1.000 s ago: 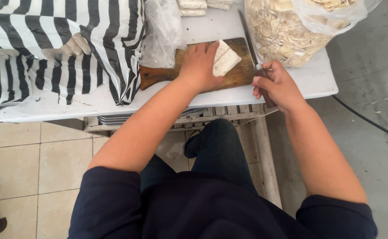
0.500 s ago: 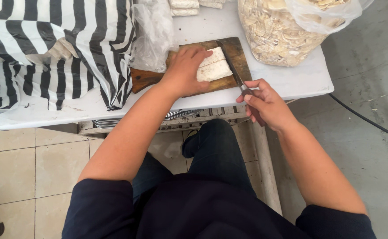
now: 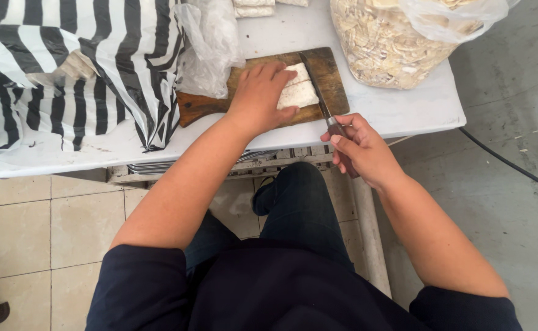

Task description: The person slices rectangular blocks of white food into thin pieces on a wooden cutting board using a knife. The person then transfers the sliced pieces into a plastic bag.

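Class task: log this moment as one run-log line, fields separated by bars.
left hand: pressing white block on cutting board | right hand: gripping knife, blade beside block

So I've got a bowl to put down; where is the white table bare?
Bare white table lies between the cutting board and the clear bag of pale pieces, and along the near edge under the striped bag. The board itself is crowded: left hand, white block, knife.
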